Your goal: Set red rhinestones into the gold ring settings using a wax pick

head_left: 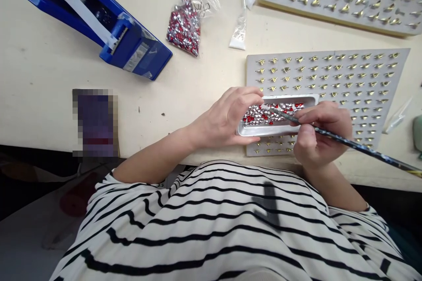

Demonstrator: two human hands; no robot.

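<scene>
My left hand (227,116) grips the left end of a small white tray (280,129), thumb along the near side and fingers at the far side. Inside the tray lie many red and silver rhinestones (259,116). Between the thumb and fingers of my right hand (321,134) is a thin, dark, speckled stick like a brush handle (359,144). Its tip reaches down among the stones. Under the tray is a grey foam board (400,59) set with rows of gold-coloured rings (338,67); the tray and my hands cover part of it.
A second ring board (329,14) lies at the far right. Behind the tray are a plastic bag of red and silver stones (185,26) and a small clear bag with white contents (239,35). A blue tape dispenser (148,55) stands at left, above a blurred-out rectangular object (97,120).
</scene>
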